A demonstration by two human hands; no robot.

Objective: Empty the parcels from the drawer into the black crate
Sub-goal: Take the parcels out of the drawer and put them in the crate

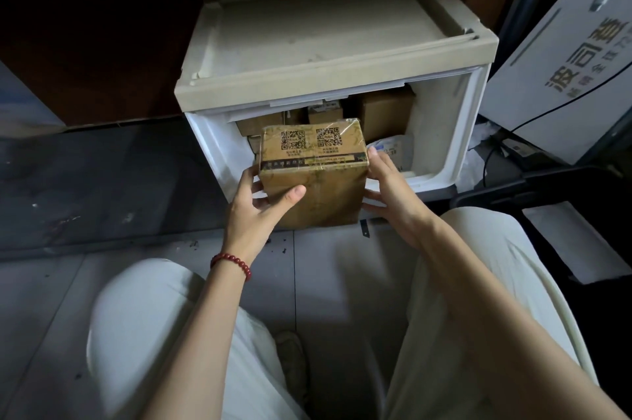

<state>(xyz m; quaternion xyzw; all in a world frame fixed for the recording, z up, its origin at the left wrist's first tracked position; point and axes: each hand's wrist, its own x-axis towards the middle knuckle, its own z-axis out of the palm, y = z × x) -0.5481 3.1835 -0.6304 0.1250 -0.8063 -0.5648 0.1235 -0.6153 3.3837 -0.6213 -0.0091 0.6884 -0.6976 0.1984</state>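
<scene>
A brown cardboard parcel [313,173] with two QR codes on its top is held in front of the pulled-out white drawer [455,145]. My left hand [258,210] grips its left side, thumb across the front face. My right hand [393,193] holds the right side, fingers along the edge. More cardboard parcels [386,115] and a white packet [393,149] lie inside the drawer behind it. The black crate is not in view.
The drawer belongs to a beige plastic cabinet [328,43] standing on a grey floor. A white carton with printed characters [581,60] leans at the right, with black cables [492,152] below it. My knees in pale trousers fill the foreground.
</scene>
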